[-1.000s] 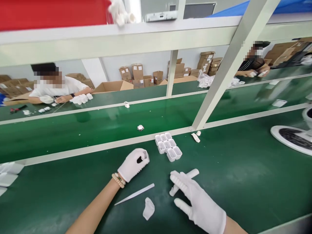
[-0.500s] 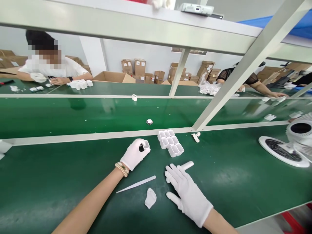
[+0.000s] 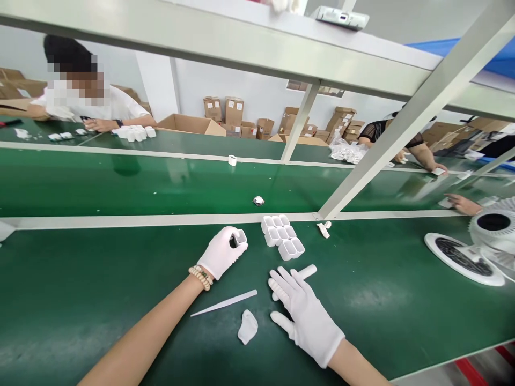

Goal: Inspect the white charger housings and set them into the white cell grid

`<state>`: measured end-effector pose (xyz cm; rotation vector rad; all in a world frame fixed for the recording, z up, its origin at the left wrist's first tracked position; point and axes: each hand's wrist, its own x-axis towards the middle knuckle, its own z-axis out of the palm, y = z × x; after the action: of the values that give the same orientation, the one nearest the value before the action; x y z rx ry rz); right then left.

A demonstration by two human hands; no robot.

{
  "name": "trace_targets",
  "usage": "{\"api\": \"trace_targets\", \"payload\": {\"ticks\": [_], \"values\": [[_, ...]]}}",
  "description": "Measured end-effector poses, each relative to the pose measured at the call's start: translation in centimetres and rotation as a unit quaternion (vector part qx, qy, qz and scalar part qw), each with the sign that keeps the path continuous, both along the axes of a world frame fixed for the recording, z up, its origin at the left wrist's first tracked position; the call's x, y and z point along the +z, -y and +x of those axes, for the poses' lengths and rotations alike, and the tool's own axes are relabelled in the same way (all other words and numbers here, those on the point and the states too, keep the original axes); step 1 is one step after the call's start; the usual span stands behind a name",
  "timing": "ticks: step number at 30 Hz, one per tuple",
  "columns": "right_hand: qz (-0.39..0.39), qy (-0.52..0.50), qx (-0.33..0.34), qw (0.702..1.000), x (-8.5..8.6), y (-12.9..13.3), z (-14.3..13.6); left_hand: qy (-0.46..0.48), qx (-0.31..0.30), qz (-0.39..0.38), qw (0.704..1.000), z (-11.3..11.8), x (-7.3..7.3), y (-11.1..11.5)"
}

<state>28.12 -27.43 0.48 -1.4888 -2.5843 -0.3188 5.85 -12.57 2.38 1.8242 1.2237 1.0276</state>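
Head view: a co-worker's hand shows more fully beside the fan; the left hand still grips a white cup, while the right hand spreads over a white tube.

We cannot read any text, brand or number here. We see small pale labels on the brown cartons by the wall, but their print is too small and too blurred for us to make out any word.
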Motion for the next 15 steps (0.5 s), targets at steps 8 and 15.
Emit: {"api": "trace_targets", "payload": {"ticks": [8, 15], "values": [[-0.095, -0.262, 0.053, 0.959, 4.6, 3.1, 5.2, 0.015, 0.025, -0.031, 0.999, 0.2, 0.1, -0.2], [-0.093, -0.325, -0.164, 0.927, 6.6, -11.1, 7.9, 0.043, 0.038, -0.050, 0.997, 0.1, -0.4, -0.2]]}}
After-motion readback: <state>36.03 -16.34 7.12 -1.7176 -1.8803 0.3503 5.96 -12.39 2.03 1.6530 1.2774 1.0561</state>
